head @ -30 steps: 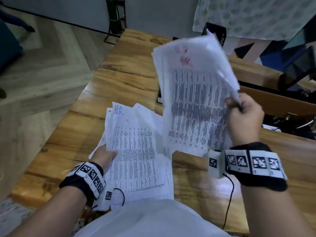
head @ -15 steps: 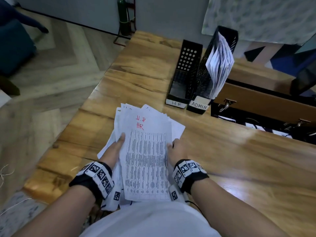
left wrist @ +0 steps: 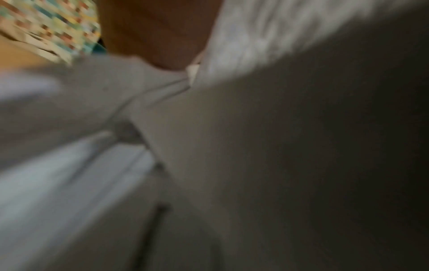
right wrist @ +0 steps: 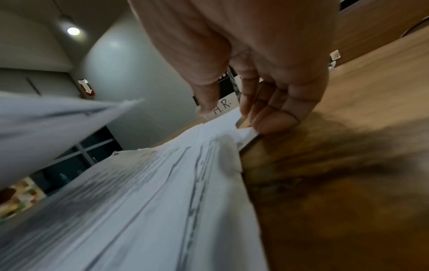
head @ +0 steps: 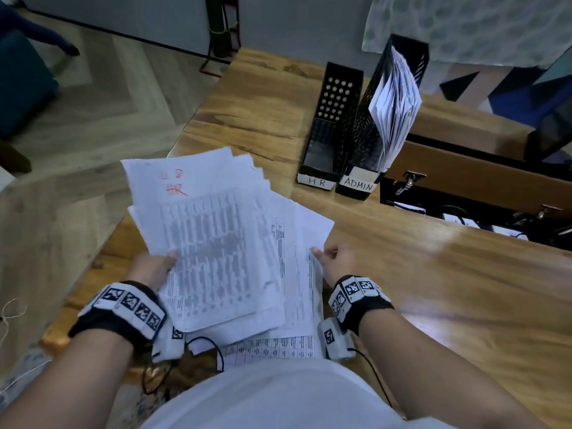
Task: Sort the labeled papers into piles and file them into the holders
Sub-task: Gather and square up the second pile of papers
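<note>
The wooden worktop [head: 433,289] carries everything. At its far side stand two black holders side by side: the ADMIN holder [head: 380,125] already bristles with a fanned sheaf of papers, while the HR holder [head: 332,125] looks empty, so by my reading roughly half the filing is done. The HR pile [head: 216,243] (its top sheet marked "HR" in red) lies near the front edge, loosely fanned and not yet squared. The left hand [head: 153,269] has its grip clamped on the pile's left side, thumb on top, lifting the upper sheets off the rest. The right hand [head: 337,261] rests at the pile's right edge, fingers [right wrist: 276,117] curled down onto the lowest sheets' corner; whether they actually pinch it I cannot tell. What remains: gather the pile and slot it into the HR holder.
</note>
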